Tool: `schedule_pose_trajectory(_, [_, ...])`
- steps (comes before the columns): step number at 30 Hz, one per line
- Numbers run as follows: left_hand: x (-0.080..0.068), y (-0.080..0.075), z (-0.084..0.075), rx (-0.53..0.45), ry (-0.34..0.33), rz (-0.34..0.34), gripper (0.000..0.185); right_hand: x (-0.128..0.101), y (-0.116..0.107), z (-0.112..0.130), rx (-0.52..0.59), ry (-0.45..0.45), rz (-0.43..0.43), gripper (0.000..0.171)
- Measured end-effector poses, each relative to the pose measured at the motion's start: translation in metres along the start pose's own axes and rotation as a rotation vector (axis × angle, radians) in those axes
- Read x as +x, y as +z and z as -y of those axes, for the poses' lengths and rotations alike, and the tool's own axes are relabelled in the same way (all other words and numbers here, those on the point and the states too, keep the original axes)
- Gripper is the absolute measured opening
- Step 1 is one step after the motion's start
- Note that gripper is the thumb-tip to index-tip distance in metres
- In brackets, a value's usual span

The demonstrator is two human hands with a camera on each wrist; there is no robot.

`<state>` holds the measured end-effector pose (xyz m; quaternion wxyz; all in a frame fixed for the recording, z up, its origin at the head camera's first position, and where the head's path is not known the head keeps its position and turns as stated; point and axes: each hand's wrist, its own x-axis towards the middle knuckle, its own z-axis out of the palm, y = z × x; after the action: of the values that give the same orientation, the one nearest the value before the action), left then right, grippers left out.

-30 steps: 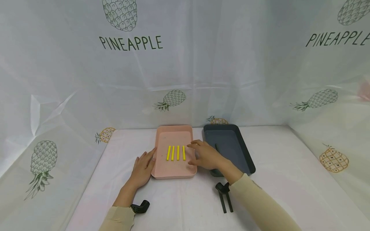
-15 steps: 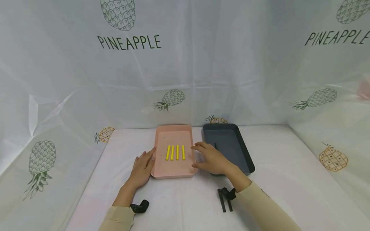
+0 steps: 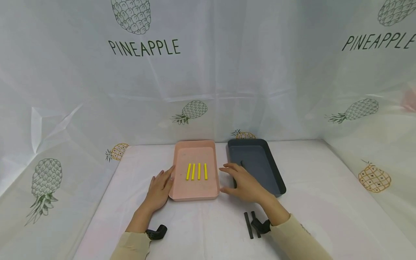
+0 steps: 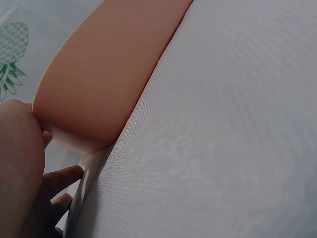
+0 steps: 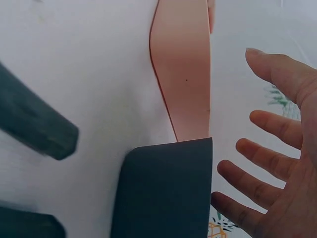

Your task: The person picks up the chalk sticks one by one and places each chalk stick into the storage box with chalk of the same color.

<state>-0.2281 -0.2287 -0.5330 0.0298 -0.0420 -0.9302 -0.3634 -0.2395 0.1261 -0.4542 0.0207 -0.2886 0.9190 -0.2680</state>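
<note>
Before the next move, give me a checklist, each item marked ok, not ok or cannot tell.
1. Four yellow sticks inside the pink tray: ok.
2. Left hand at the pink tray's side: ok.
3. Right hand holding nothing: ok.
4. Table on the near side of the dark tray free of loose sticks: not ok, two dark sticks lie there.
5. Full contents of the dark tray: cannot tell, right hand covers part.

In the head view, the left hand [image 3: 159,190] lies below and left of centre, fingers extended toward the upper right, its forearm [image 3: 141,219] rising from a beige sleeve [image 3: 130,247] at the bottom edge. The right hand [image 3: 245,183], right of centre, points leftward, thumb and fingers parted. In the right wrist view, its thumb [image 5: 277,68] and four fingers [image 5: 267,158] spread from the right edge.
</note>
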Motion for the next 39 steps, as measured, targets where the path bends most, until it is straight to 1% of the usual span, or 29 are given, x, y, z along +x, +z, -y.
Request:
schedule_pose_trajectory(11, [0.002, 0.003, 0.0, -0.001, -0.004, -0.002, 0.051, -0.01, 0.003, -0.006, 0.043, -0.035, -0.042, 0.071])
schedule_pose_trajectory(18, [0.001, 0.005, -0.003, -0.005, -0.018, 0.008, 0.051, -0.017, 0.003, -0.007, 0.076, -0.005, -0.04, 0.072])
schedule_pose_trajectory(26, [0.001, 0.003, 0.0, 0.017, -0.011, 0.017, 0.052, -0.019, 0.004, -0.01, 0.096, -0.014, -0.051, 0.073])
schedule_pose_trajectory(32, [0.0, 0.0, 0.002, 0.015, -0.004, 0.004, 0.052, -0.018, -0.001, -0.012, 0.093, -0.027, -0.067, 0.071])
schedule_pose_trajectory(39, [0.001, 0.0, 0.001, 0.021, 0.006, 0.003, 0.052, -0.021, -0.012, -0.019, 0.105, -0.011, -0.079, 0.071])
